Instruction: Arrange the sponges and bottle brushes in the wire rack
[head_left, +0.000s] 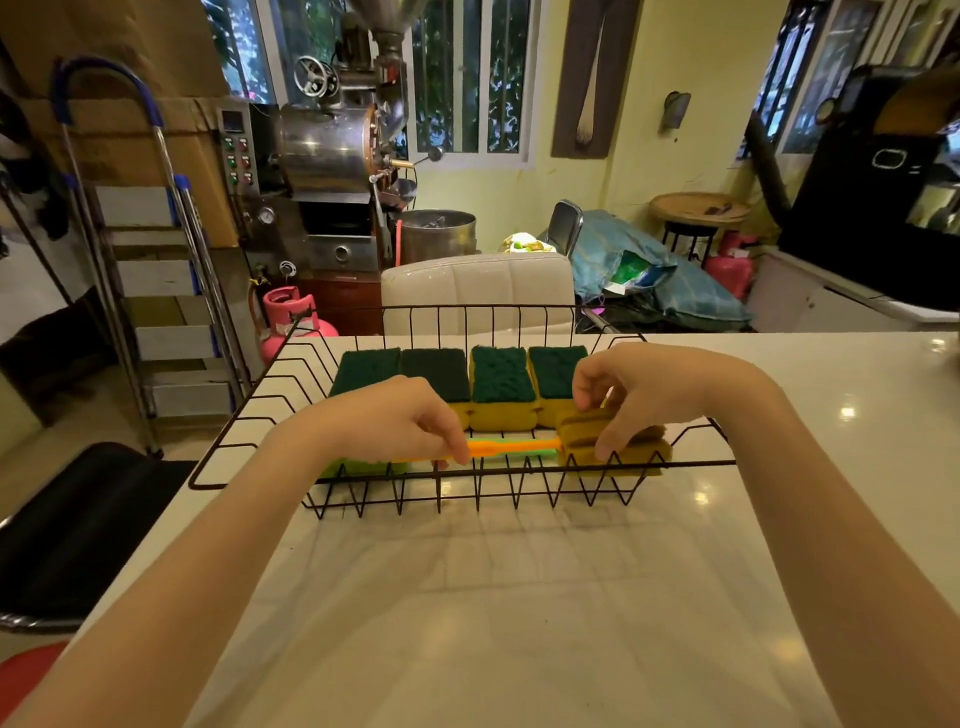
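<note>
Both hands (400, 421) seemingly hold brush (511, 448) lying left-right.

Both forearms (218, 561) are bare, with no sleeves or jewellery.

The wire rack (260, 410) is open on top, so a hand can go in from above. Four sponges (501, 382) fill the back row (side by side, touching). The left corner is bare. The table (467, 597) in front is clear.
</note>
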